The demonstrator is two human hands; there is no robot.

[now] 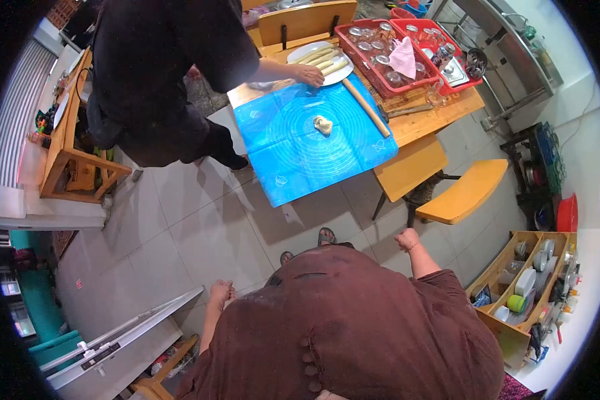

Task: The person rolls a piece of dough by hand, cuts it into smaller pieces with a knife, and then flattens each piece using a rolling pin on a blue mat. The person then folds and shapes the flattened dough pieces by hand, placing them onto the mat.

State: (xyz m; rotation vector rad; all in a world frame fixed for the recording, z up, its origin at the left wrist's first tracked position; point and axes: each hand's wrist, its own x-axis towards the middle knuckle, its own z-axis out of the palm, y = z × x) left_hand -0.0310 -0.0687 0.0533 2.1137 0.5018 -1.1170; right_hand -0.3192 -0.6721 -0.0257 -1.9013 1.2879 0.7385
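Observation:
My left hand [221, 291] hangs at my side with its fingers curled in, and I see nothing in it. On the other side, my right hand [407, 239] is held as a fist near the yellow chair [463, 193], apart from it; nothing shows in it either. Ahead of both hands a blue silicone baking mat [293, 170] covers the table's near end. A small lump of pale dough [323, 125] lies on its middle. A wooden rolling pin [367, 108] rests across the mat's right side. Behind it stands a white plate [343, 73] with several long dough rolls [320, 57].
A co-worker in dark clothes [160, 73] stands left of the table, one hand [308, 75] at the plate. Red crates [380, 87] of glass jars, a pink cloth [403, 59] and a cleaver-like tool [407, 111] are on the table. A wooden shelf unit [513, 293] stands right.

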